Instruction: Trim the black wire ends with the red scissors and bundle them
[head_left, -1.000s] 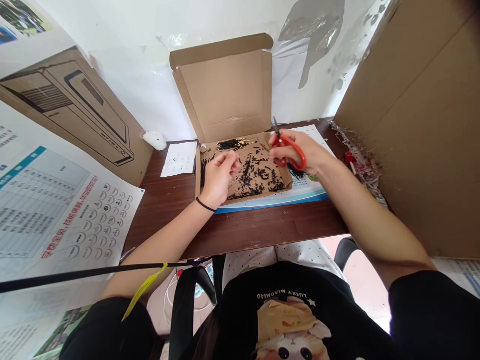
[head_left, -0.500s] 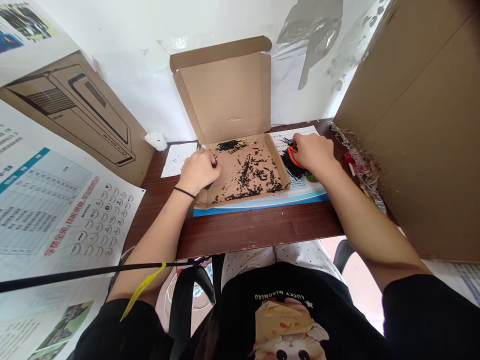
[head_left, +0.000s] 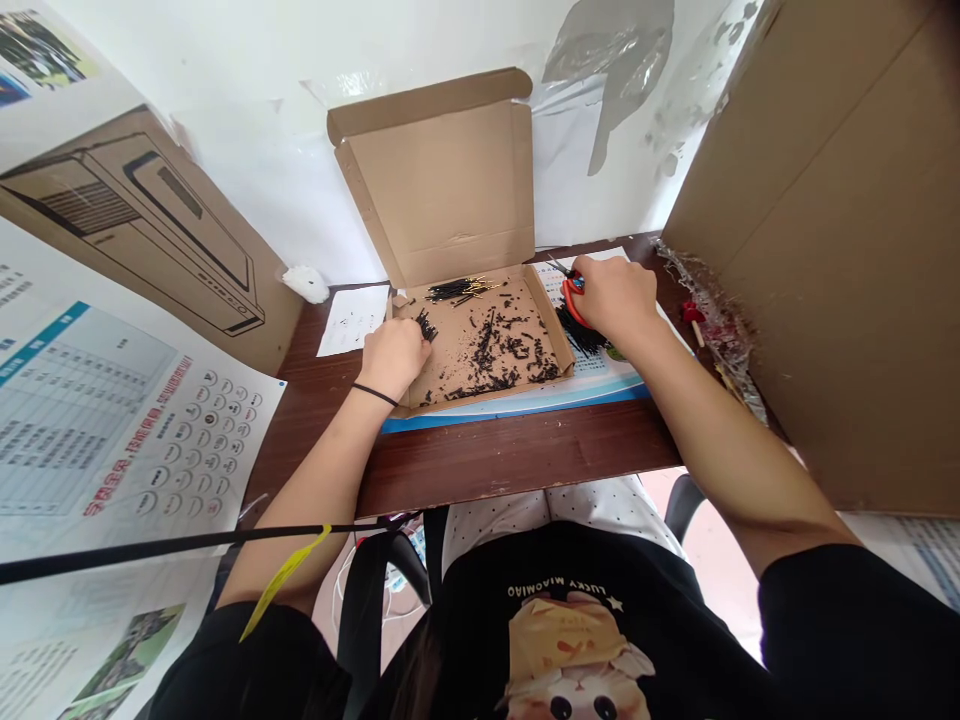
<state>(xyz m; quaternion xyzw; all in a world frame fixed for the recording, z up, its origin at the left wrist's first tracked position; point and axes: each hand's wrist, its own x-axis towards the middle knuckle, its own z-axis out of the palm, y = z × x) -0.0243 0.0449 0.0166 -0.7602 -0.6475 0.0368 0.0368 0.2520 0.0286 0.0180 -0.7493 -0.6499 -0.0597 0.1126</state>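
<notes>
At the left side of the open cardboard box (head_left: 566, 350), my left hand (head_left: 394, 357) is closed on a bunch of short black wires (head_left: 426, 325), whose ends stick out past the fingers. My right hand (head_left: 619, 298) grips scissors (head_left: 571, 292) with red-orange handles, their blades pointing to the upper left and slightly apart. Under the right hand, beside the box, lies a thick bundle of black wires (head_left: 586, 338). Inside the box, toward the back, is a pile of black wires with gold-coloured ends (head_left: 459, 289). Black scraps (head_left: 517, 350) are scattered over the box floor.
The box's lid (head_left: 442, 180) stands up against the wall. White paper (head_left: 351, 322) lies left of the box. A crumpled clear plastic wrap (head_left: 720, 340) and a red-topped stick (head_left: 691, 315) are at the right. Large cardboard panels (head_left: 825, 250) flank the desk.
My left hand has shifted slightly down and turned, showing more of the bunch of black wires. My right hand has drawn slightly left with the scissors, whose blades now show more plainly.
</notes>
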